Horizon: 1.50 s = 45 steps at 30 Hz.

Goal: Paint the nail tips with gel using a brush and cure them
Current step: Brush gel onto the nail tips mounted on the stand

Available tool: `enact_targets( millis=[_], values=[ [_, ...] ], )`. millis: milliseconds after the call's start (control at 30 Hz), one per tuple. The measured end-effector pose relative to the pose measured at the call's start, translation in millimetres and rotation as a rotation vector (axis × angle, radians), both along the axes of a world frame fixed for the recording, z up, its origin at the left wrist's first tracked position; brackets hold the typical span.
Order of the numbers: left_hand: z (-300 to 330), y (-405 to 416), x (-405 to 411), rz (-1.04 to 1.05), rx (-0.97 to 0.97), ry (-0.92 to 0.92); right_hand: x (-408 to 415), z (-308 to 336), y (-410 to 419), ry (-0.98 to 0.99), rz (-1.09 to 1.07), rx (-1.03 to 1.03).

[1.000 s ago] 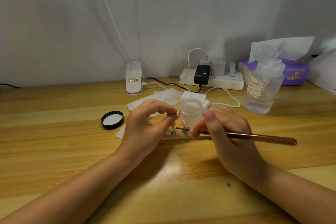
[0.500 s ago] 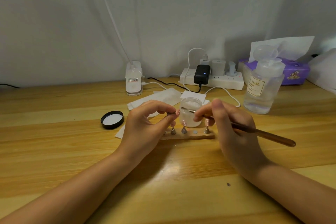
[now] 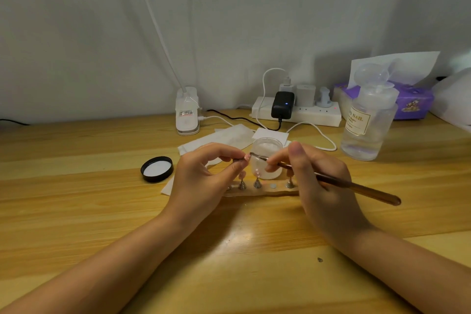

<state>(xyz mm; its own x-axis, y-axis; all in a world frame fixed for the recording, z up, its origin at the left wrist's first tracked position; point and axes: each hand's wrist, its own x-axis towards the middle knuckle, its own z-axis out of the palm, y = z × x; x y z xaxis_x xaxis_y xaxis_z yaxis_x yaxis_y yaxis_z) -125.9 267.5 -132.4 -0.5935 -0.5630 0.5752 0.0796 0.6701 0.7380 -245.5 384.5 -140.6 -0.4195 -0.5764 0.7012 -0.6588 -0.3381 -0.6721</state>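
Observation:
My left hand point(image 3: 204, 176) pinches a small metal peg that carries a pink nail tip point(image 3: 246, 157), held up in front of the clear gel jar point(image 3: 267, 158). My right hand point(image 3: 318, 181) grips a long brown brush point(image 3: 356, 187); its bristle end reaches left and touches the nail tip. Below the hands lies a wooden holder strip point(image 3: 262, 190) with several metal pegs and nail tips standing on it. The jar's black lid point(image 3: 156, 169) lies upside down on the table to the left.
White wipes point(image 3: 224, 139) lie behind the jar. A white clip lamp base point(image 3: 187, 111), a power strip point(image 3: 298, 111) with chargers and cables, a clear pump bottle point(image 3: 367, 120) and a purple tissue pack point(image 3: 413, 102) stand along the back of the wooden table point(image 3: 76, 199).
My right hand has lifted the brush from down at the holder strip up to the nail tip in my left hand. The left hand has stayed nearly still.

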Motion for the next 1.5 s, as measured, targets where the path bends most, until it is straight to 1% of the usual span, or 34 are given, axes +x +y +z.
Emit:
enact_targets(
  millis=[100,167,233,333,433,533,633,733,800,933,1000,1067,1167,1267,1333,1500],
  values=[
    [-0.5,-0.8,-0.3,0.014,-0.006,-0.004,2.9,-0.8,0.6,0.123,0.055,0.004],
    [-0.2,-0.3,-0.5,0.012,0.000,-0.004,4.0,-1.6,1.3,0.178,0.048,-0.031],
    [-0.2,0.2,-0.4,-0.001,-0.005,0.002,2.0,-0.9,1.5,0.126,0.010,-0.056],
    [-1.1,-0.4,-0.1,-0.011,-0.030,-0.006,0.3,0.4,0.0,0.030,-0.021,-0.014],
    [-1.9,-1.6,-0.1,-0.003,-0.054,-0.007,1.5,-0.4,-1.0,0.094,-0.025,0.023],
    [-1.8,-2.3,-0.3,0.000,-0.071,-0.010,3.6,-1.3,1.1,0.157,0.003,-0.007],
    [-2.1,-2.8,-0.9,0.000,-0.080,-0.004,2.1,-0.9,2.0,0.124,-0.014,-0.044],
    [-2.4,-2.4,-0.8,0.000,-0.073,-0.014,0.9,0.8,-0.3,0.055,-0.031,-0.010],
    [-2.6,-2.7,-0.6,0.007,-0.069,-0.007,0.9,0.4,-1.2,0.073,-0.023,0.021],
    [-2.7,-2.9,-1.1,0.017,-0.068,0.002,3.4,-1.8,1.3,0.151,0.033,-0.002],
    [-2.5,-2.6,-1.4,0.022,-0.065,0.007,2.4,-1.6,2.3,0.119,0.032,-0.017],
    [-2.2,-2.2,-1.4,0.012,-0.055,0.001,0.7,-0.5,1.8,0.040,0.009,-0.022],
    [-2.1,-2.3,-1.5,0.004,-0.033,-0.009,0.1,0.5,-0.5,-0.012,-0.009,0.011],
    [-2.1,-2.3,-1.2,0.014,-0.025,-0.014,3.3,-0.3,-0.2,0.056,0.046,0.041],
    [-2.0,-2.0,-0.9,0.016,-0.020,-0.017,5.0,-1.5,1.1,0.104,0.062,0.025],
    [-0.9,-0.3,-1.3,-0.016,0.015,0.023,0.1,1.1,0.9,-0.070,0.027,-0.043]
  ],
)
